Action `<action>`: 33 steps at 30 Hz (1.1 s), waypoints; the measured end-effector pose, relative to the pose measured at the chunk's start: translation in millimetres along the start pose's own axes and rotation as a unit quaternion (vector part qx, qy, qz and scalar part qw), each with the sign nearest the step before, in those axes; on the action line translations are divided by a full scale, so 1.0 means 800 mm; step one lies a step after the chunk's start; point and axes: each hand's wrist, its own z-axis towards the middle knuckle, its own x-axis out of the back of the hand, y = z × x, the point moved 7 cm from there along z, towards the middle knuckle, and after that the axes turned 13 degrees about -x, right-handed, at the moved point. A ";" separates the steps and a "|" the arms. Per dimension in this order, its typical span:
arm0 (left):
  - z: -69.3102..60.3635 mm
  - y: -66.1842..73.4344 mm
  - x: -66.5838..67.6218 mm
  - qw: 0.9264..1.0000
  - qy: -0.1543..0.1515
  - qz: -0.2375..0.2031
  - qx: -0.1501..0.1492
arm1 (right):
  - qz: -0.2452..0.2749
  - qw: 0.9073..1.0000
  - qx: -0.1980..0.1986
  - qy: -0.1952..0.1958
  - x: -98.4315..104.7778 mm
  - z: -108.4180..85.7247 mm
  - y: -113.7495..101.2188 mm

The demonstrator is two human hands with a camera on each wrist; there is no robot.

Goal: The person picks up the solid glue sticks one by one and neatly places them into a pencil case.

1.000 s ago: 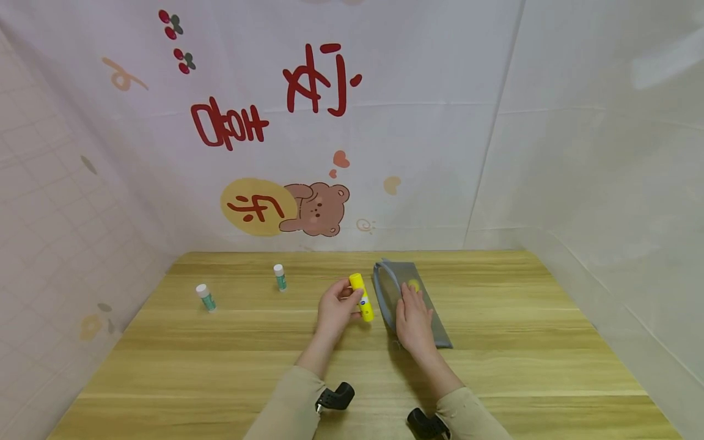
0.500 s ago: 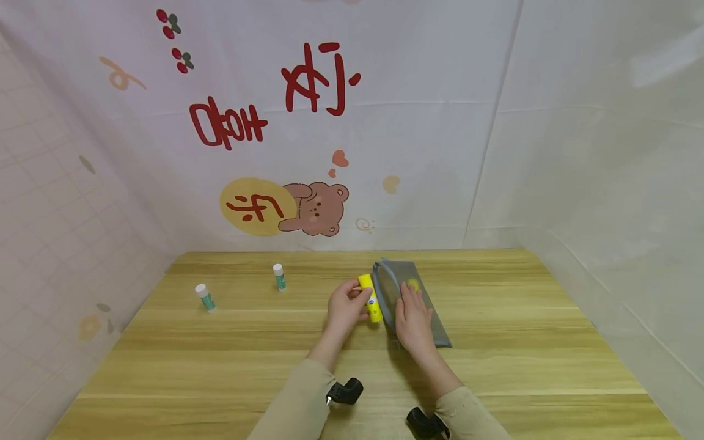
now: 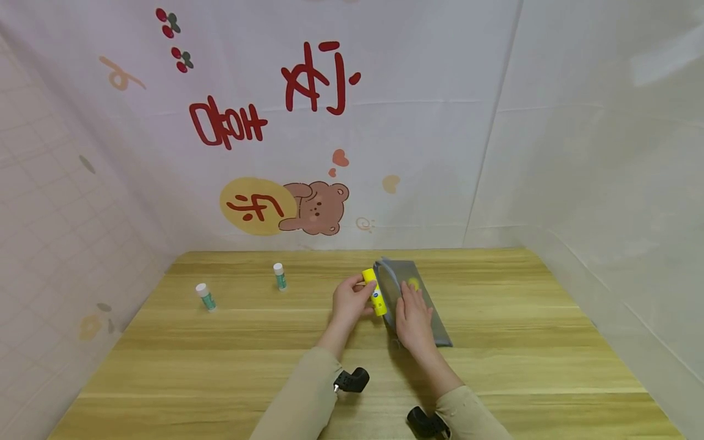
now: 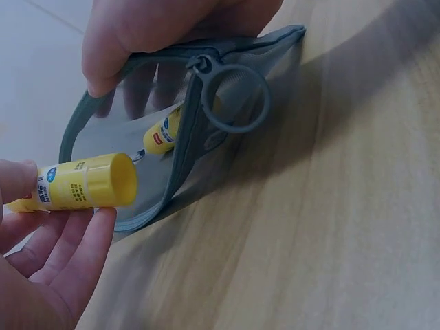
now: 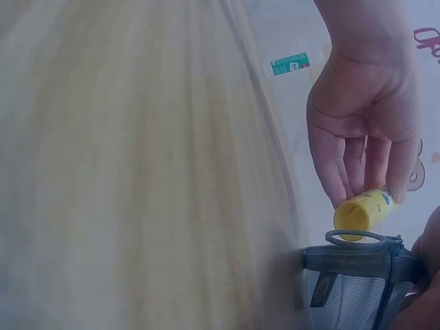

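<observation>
Right now, from the head camera, I watch two bare hands at work on a wooden table (image 3: 220, 373). The left hand (image 3: 348, 304) pinches a yellow glue stick (image 3: 377, 302) between thumb and fingers, holding it tilted just beside the open side of a gray pouch (image 3: 439, 329). The right hand (image 3: 415, 322) lies along the top of that pouch with its fingers stretched out — resting on it, as far as I can make out. A yellow patch shows through the pouch near those fingertips. Well off to the person's left stand two green glue sticks with white caps, one farther back (image 3: 280, 277) and one nearer the table's left edge (image 3: 206, 297). Behind it all hangs a white cloth (image 3: 429, 79) printed with red characters and a brown bear (image 3: 321, 211).

From the left wrist, I see the yellow stick in front of the pouch's mouth, its round end pointing across the opening; I cannot tell whether the two touch. A second yellow stick (image 4: 163, 134) lies inside the pouch, next to a zipper ring (image 4: 266, 103) at the corner. The right thumb sits at the rim, with fingers visible through the mesh.

From the right wrist, I get the left hand reaching down, the yellow stick at its fingertips — right by the pouch and its ring. Only a slice of the right hand enters at the edge.
</observation>
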 end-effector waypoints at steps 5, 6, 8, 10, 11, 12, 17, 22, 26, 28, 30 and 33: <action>0.002 0.002 -0.003 1.000 -0.001 0.010 0.008 | 0.001 1.000 -0.004 -0.001 0.001 0.001 0.000; 0.003 0.001 -0.004 1.000 -0.002 0.011 0.011 | 0.002 1.000 -0.004 -0.001 0.001 0.001 0.000; 0.003 0.000 -0.006 1.000 -0.005 0.015 0.011 | 0.004 1.000 -0.005 0.000 0.001 0.001 0.001; 0.004 -0.001 -0.009 1.000 -0.009 0.019 0.012 | 0.002 1.000 -0.003 0.002 0.001 0.001 0.001; 0.004 0.000 -0.010 1.000 -0.011 0.021 0.009 | 0.002 1.000 -0.002 0.003 0.001 0.001 0.001; 0.004 0.000 -0.012 1.000 -0.013 0.022 0.007 | 0.001 1.000 -0.001 0.004 0.001 0.001 0.001; 0.004 -0.002 -0.016 0.999 -0.014 0.034 0.004 | -0.002 1.000 0.000 0.004 0.001 0.002 0.001; 0.004 -0.008 -0.019 0.999 -0.017 0.047 0.014 | 0.001 1.000 0.000 0.002 0.003 0.001 0.000; 0.004 -0.011 -0.022 0.998 -0.020 0.050 0.015 | 0.006 1.000 0.000 0.004 0.004 0.000 -0.001; 0.005 -0.013 -0.024 0.998 -0.022 0.054 0.012 | 0.004 1.000 0.000 0.005 0.004 0.000 -0.001; 0.005 -0.015 -0.024 0.998 -0.023 0.057 0.011 | 0.003 1.000 0.000 0.006 0.004 0.000 -0.001; 0.004 -0.016 -0.026 0.998 -0.025 0.056 0.012 | 0.002 1.000 -0.001 0.004 0.003 -0.001 0.000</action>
